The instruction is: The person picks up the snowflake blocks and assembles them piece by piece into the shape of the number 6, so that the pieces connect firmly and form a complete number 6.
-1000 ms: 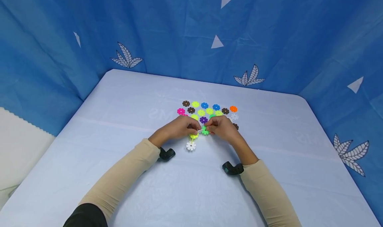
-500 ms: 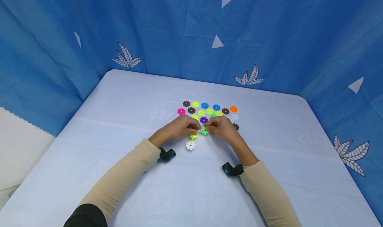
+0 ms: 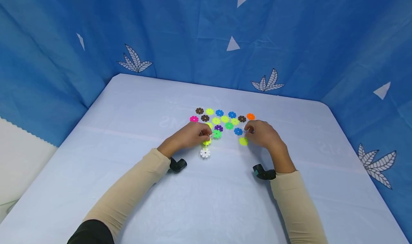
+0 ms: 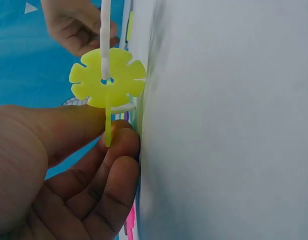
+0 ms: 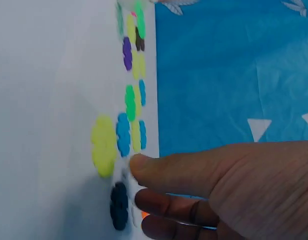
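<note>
My left hand [image 3: 190, 135] pinches a small chain of notched plastic snowflake discs between thumb and fingers. In the left wrist view, a yellow disc [image 4: 126, 70] faces the camera, with a white disc [image 4: 105, 35] edge-on above and another yellow disc [image 4: 108, 132] edge-on by the thumb. The head view shows a white disc [image 3: 205, 153] at the chain's near end and a green disc [image 3: 217, 134] just beyond my left fingertips. My right hand [image 3: 262, 133] reaches low over loose discs, thumb and fingers apart at a whitish disc beside a blue disc [image 3: 238, 131].
Loose discs lie flat beyond the hands, among them a purple disc [image 3: 219, 128], a pink disc [image 3: 194, 119] and an orange disc [image 3: 250, 116]. A yellow disc [image 3: 243, 141] lies nearest my right hand's near side. A blue curtain [image 3: 206, 40] stands behind the white table [image 3: 209, 201].
My right hand has left the green disc and moved right to the loose discs. The green disc has shifted slightly away and left, while my left hand keeps its grip on the chain.
</note>
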`<state>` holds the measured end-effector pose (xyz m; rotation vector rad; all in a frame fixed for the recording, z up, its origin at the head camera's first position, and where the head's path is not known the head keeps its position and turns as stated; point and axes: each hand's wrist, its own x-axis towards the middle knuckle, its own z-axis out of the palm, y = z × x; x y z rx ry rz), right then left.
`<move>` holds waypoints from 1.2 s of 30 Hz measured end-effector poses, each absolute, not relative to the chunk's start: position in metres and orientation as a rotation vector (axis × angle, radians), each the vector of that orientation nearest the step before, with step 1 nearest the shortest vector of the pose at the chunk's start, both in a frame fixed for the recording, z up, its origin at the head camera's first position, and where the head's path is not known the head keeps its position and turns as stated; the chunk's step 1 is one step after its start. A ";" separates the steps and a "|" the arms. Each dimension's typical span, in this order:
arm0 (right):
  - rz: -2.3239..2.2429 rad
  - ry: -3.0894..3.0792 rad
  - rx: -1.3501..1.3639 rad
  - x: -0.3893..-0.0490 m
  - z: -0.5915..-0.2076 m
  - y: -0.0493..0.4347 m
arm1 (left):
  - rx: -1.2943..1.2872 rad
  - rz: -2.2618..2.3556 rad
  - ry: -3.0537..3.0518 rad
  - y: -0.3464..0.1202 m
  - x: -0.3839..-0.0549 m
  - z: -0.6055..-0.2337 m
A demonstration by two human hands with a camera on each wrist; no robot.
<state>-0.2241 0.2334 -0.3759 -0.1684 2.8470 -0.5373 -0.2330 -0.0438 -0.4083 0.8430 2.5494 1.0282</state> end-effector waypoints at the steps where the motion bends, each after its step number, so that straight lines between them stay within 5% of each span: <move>1: -0.508 2.830 -0.167 -0.224 -0.374 0.237 | 0.839 1.027 2.554 -0.044 -0.233 -0.408; 36: -0.799 2.852 -0.524 -0.222 -0.392 0.197 | 0.881 0.992 2.458 -0.042 -0.233 -0.406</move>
